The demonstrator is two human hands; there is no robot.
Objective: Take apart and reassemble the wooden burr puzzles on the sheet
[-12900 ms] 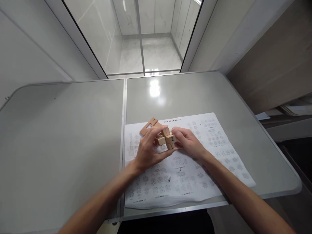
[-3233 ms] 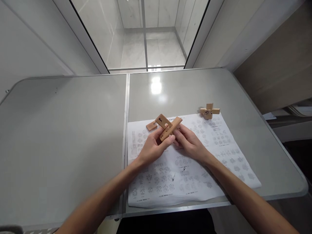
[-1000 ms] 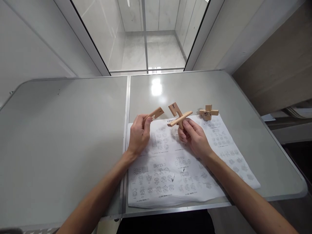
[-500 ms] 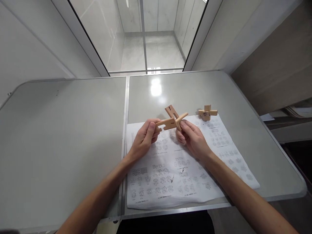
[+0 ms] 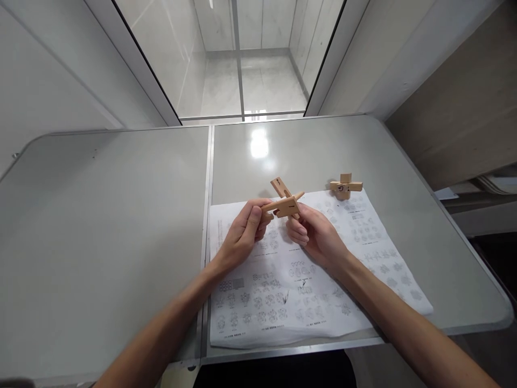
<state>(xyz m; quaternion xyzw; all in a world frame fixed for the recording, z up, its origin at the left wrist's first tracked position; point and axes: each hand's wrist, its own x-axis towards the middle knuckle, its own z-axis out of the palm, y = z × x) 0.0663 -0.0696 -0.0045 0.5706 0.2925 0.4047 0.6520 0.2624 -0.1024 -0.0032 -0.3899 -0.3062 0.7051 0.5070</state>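
Between my hands, above the printed sheet, flat wooden puzzle pieces cross one another. My left hand (image 5: pixel 246 229) is closed on the left end of a notched wooden puzzle piece (image 5: pixel 287 207) marked with a short dark stroke. My right hand (image 5: pixel 317 231) pinches the crossing pieces at their right side; its fingertips are partly hidden behind the wood. A second slotted puzzle piece (image 5: pixel 279 186), with a dark mark at its end, slants up and left behind the first. The tip of a third piece (image 5: pixel 299 195) sticks out to the right.
An assembled wooden block puzzle (image 5: pixel 346 186) with dark markings stands at the sheet's upper right edge. The white sheet (image 5: pixel 258 269), printed with small diagrams, lies on the grey table (image 5: pixel 141 215). A metal seam (image 5: pixel 209 188) runs across the tabletop. Beyond the table is a glass panel.
Both hands have turned the crossing pieces, so the notched piece's marked face now lies in front of the joint. The third piece shows less. The block puzzle stays in place.
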